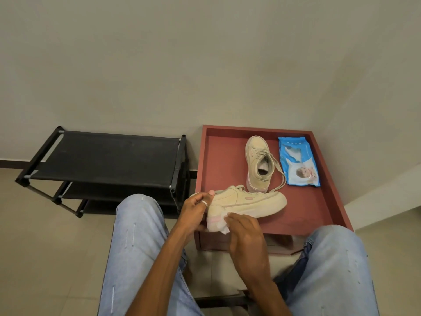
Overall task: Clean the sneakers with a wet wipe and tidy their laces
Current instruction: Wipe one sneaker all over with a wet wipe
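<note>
A beige sneaker (248, 200) with pink trim lies on its side at the near edge of the red table (319, 213), heel toward me. My left hand (193, 210) grips it at the heel and collar. My right hand (245, 226) presses a white wet wipe (224, 229) against the heel's sole. The second beige sneaker (258, 163) stands upright farther back on the table, its laces (281, 176) loose and trailing to the right. A blue pack of wet wipes (298, 161) lies to its right.
A black shoe rack (107, 156) with several shelves stands left of the table, against the wall. My knees in light jeans (136, 236) flank the table's near edge. The floor is tiled.
</note>
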{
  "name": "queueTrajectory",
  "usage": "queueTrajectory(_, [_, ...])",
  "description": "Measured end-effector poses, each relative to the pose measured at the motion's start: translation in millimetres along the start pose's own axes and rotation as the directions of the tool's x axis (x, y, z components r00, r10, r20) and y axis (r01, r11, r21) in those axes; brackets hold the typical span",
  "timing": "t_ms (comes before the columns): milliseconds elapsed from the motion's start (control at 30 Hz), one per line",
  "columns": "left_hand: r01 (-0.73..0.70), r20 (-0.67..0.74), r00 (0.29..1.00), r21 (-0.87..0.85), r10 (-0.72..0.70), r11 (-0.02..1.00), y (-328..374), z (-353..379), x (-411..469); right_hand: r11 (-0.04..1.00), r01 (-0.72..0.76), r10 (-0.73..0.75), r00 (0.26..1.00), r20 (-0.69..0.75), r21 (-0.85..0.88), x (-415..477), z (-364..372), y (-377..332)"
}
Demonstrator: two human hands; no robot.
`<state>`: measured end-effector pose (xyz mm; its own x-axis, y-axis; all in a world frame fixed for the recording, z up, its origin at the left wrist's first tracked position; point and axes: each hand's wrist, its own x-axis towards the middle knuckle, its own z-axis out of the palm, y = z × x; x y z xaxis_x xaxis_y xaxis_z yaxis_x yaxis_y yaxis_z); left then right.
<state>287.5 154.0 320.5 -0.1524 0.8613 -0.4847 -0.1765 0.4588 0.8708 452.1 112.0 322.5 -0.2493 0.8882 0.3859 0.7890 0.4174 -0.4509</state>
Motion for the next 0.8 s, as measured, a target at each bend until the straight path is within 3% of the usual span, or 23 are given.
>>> queueTrajectory(133, [0.006,-0.003,1.000,0.010,-0.006,1.000,0,0,1,0.999,-0.050,0.050,0.999,-0.007,-0.012,0,-3,-3])
queueTrajectory(367, [-0.001,-0.004,1.000,0.023,0.001,1.000,2,0,-1,0.985,0.164,-0.156,0.977,0.148,-0.044,-7,0,-26])
queueTrajectory(600, [0.016,0.002,1.000,0.001,-0.016,1.000,0,1,0,0.993,-0.097,0.096,0.995,-0.009,-0.062,2,-10,23])
queueTrajectory(800, [0.025,-0.002,1.000,0.008,-0.025,1.000,2,1,-1,1.000,-0.006,0.007,1.000,0.029,-0.025,-2,-1,-4])
